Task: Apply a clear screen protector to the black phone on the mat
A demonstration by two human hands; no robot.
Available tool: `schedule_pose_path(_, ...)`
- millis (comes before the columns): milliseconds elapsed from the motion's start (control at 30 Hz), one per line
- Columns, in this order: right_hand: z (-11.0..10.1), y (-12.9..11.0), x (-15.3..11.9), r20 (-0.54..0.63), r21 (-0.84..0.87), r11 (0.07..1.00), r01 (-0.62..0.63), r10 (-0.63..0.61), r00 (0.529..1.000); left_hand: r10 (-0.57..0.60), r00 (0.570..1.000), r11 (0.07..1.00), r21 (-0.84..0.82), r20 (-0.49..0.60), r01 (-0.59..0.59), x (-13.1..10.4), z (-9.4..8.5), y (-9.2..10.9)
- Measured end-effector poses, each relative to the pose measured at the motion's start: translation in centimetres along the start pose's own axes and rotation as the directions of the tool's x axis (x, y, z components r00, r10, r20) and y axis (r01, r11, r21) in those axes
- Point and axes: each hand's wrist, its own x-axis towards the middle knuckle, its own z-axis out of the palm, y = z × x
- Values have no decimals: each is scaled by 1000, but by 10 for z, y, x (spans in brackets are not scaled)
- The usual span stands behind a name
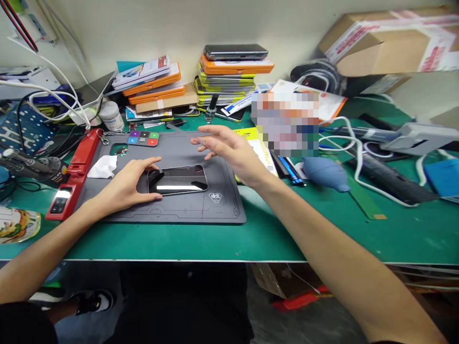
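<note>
A phone (178,180) with a dark, glossy screen lies flat on a grey work mat (186,210). My left hand (131,185) rests at the phone's left end, thumb at the near edge and fingers at the far edge, gripping it. Above the mat's right part, beyond the phone, my right hand (229,150) is raised with fingers apart and nothing in them. A crumpled white cloth (103,167) lies left of my left hand. Toward the mat's far edge are a coloured button pad (144,138) and a small circuit board (120,150).
A red device (74,177) borders the mat's left side. Stacked boxes (154,79) and phone cases (225,83) stand at the back. A blue air blower (325,174), a green strip (366,198) and white cables (358,162) lie to the right on the green table (222,243).
</note>
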Motion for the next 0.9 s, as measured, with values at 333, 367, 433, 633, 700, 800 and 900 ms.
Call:
schedule_pose_path(333, 7, -3, -8, 28, -215, 961, 174, -173, 985, -15, 998, 987, -158, 56, 24, 0, -3, -6)
schedule_pose_path(367, 8, -3, -9, 39, -267, 941, 209, -206, 978, -21, 999, 983, -183, 47, 30, -1, -2, -6)
schedule_pose_path(433, 10, -3, -12, 61, -354, 897, 266, -261, 963, -52, 999, 973, -226, 5, 52, 0, 1, -6)
schedule_pose_path(633, 17, 0, -12, -125, -198, 961, 193, -220, 967, -52, 998, 995, -89, -23, 50, 2, 5, 1)
schedule_pose_path(700, 18, 3, -9, -203, -32, 991, 131, -135, 970, -1, 1000, 1000, 14, 23, 1, 2, 4, 3)
schedule_pose_path(800, 19, 8, -5, -254, 71, 996, 55, -35, 966, 51, 996, 994, 89, 73, -57, 2, 3, 3)
schedule_pose_path(900, 21, 9, -4, -248, 78, 997, 17, 2, 969, 61, 995, 992, 104, 80, -69, 4, 4, 0)
